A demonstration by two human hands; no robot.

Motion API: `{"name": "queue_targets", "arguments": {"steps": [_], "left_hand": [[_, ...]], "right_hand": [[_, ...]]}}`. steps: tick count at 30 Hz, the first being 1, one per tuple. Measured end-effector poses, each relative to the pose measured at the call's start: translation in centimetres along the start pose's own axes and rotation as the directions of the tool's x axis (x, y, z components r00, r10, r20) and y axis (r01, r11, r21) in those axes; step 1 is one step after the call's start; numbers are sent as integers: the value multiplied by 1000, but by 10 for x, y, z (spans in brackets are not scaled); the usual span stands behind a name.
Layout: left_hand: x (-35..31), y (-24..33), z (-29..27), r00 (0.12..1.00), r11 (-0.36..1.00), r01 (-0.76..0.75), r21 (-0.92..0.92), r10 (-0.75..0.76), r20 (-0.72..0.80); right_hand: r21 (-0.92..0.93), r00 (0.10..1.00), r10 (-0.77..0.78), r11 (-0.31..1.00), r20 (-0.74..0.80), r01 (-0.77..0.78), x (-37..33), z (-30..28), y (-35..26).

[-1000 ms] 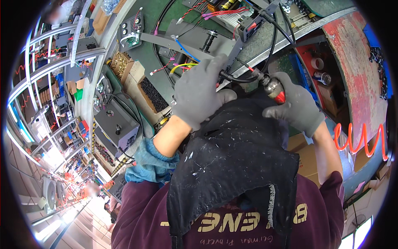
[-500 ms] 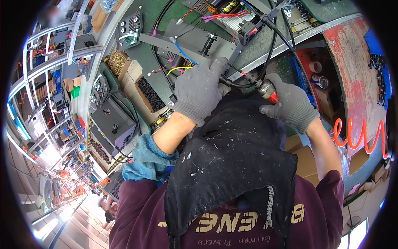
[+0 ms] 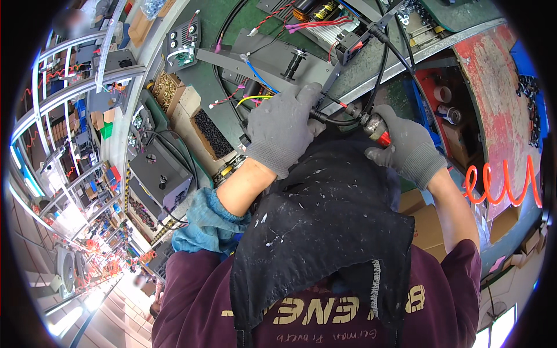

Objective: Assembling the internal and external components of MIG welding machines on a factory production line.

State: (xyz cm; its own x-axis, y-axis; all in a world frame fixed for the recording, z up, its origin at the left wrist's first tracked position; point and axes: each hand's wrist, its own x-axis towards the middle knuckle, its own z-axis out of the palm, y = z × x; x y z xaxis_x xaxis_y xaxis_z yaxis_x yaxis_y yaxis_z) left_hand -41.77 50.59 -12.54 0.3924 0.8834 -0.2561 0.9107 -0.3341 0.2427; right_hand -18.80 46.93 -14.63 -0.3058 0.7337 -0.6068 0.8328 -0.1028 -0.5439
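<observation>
The surface (image 3: 210,26) ends at a metal edge (image 3: 452,44) slanting to upper right. Below this edge, right of center, my right hand (image 3: 409,142) clamps its fingers on the rounded silver-and-red tool (image 3: 376,126); whether my left hand (image 3: 281,129) grips anything, I cannot tell.

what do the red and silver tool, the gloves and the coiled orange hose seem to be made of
Red and silver tool: polished metal where silver, judging by bright reflections; the red part could be plastic or painted metal.
Gloves: matte grey knit fabric, going by the ribbed cuffs.
Coiled orange hose: probably smooth plastic, given its glossy, springy-looking loops.
</observation>
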Motion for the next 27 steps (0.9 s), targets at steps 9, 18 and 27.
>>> {"name": "queue_targets", "arguments": {"steps": [9, 18, 27], "left_hand": [[0, 3, 1, 999, 1000, -11, -17, 10, -34], [2, 1, 5, 996, 997, -75, 33, 76, -40], [2, 2, 6, 999, 996, -50, 72, 51, -12]], "right_hand": [[-36, 998, -27, 999, -57, 25, -3, 7, 4], [-117, 978, -131, 987, -165, 112, 3, 20, 8], [-236, 980, -44, 972, -194, -3, 8, 24, 1]]}}
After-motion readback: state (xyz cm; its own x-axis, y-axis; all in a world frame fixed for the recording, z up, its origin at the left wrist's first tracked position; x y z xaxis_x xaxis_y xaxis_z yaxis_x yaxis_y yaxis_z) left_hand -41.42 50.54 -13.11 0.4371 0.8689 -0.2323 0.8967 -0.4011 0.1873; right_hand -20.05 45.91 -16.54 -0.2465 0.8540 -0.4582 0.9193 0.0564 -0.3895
